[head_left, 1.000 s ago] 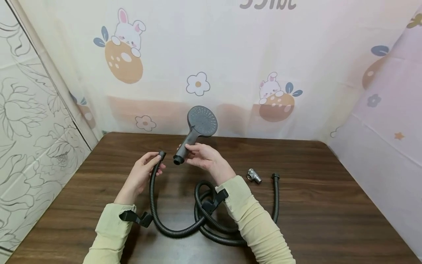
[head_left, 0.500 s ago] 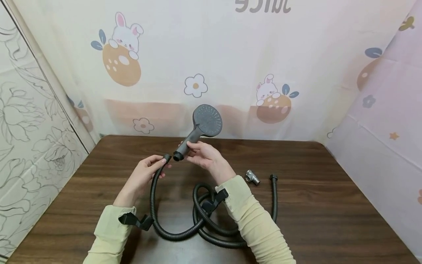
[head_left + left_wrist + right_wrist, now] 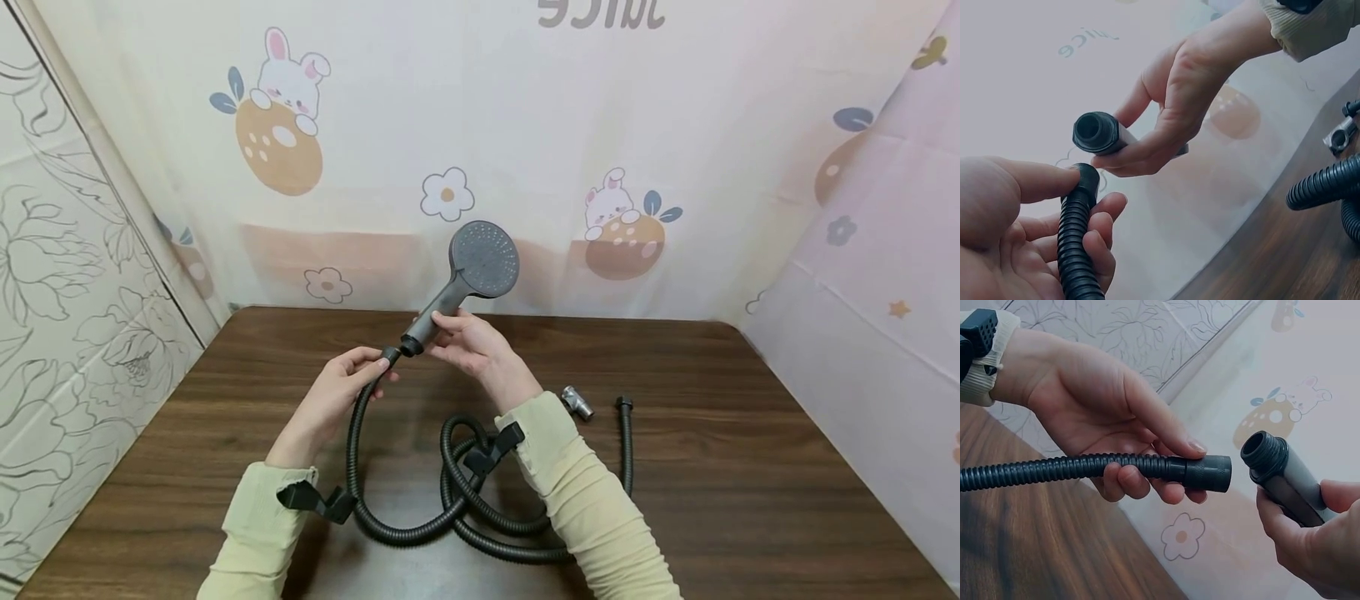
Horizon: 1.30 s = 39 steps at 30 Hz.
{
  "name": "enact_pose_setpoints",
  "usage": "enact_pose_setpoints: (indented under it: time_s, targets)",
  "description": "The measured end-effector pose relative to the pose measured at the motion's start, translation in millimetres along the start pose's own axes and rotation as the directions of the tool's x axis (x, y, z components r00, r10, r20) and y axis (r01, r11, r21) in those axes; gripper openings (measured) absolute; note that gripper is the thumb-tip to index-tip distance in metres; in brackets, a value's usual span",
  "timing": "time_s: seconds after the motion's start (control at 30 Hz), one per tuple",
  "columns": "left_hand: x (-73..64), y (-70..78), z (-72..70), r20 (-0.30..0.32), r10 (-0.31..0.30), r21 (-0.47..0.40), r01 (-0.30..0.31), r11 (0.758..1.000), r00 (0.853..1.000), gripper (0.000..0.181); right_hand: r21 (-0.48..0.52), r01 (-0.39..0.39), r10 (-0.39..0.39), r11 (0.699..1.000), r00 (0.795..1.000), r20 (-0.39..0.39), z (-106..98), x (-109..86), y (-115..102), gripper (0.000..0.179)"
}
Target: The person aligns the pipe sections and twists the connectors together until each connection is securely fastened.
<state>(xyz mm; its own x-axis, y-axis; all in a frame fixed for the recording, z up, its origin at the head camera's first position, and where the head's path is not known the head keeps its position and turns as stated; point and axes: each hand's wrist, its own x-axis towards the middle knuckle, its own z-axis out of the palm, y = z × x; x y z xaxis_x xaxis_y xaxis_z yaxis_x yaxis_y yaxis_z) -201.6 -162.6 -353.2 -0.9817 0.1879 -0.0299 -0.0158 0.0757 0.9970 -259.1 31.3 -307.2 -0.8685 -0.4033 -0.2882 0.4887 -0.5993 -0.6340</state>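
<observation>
A dark shower head (image 3: 483, 259) is held up above the far half of a wooden table (image 3: 750, 467), the person's right hand (image 3: 468, 343) curled around the lower part of its grey handle, its threaded inlet (image 3: 1264, 453) pointing down and left. The left hand (image 3: 337, 392) pinches the nut (image 3: 1208, 473) at the end of a black corrugated hose (image 3: 360, 467) between thumb and curled fingers, just behind the collar. Over the last second the gap between the two has narrowed steadily: the hose end has risen and the handle has swung in to meet it, so that the head view now shows them all but touching, while the right wrist view shows a small gap and the nut sitting slightly below the inlet's axis. That suggests the joint is lined up but not yet started on the thread. The rest of the hose lies looped on the table between the sleeves (image 3: 585, 500), its other end (image 3: 622, 404) resting near a small chrome fitting (image 3: 577, 401) to the right. Nothing lies between nut and inlet; a patterned curtain (image 3: 600, 150) hangs behind.
</observation>
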Motion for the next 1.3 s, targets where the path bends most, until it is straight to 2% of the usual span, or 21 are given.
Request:
enact_pose_setpoints:
  time_s: [0.33, 0.63, 0.83, 1.07, 1.3]
  targets:
    - [-3.2, 6.0, 5.4, 0.01, -0.003, 0.005, 0.003, 1.0, 1.0, 0.032, 0.005, 0.038, -0.038, 0.999, 0.999, -0.008, -1.3, -0.3, -0.1, 0.041]
    - [-2.9, 8.0, 7.6, 0.023, 0.025, 0.002, -0.025, 1.0, 0.999, 0.032, -0.08, 0.123, -0.121, 0.989, 0.992, 0.028, 2.0, 2.0, 1.9, 0.041]
    - [-4.3, 8.6, 11.7, 0.044, 0.024, -0.011, -0.024, 1.0, 0.999, 0.033, -0.094, 0.155, -0.154, 0.983, 0.988, 0.015, 0.9, 3.6, 5.2, 0.031]
    - [-3.3, 9.9, 13.8, 0.019, 0.03, -0.028, -0.03, 0.999, 0.999, 0.031, -0.097, 0.203, -0.202, 0.974, 0.979, 0.015, 0.9, 6.2, 5.6, 0.028]
    - [-2.6, 8.5, 14.6, 0.003, 0.033, -0.04, -0.033, 0.999, 0.999, 0.032, -0.147, 0.231, -0.234, 0.962, 0.972, -0.003, 0.7, 7.6, 7.9, 0.028]
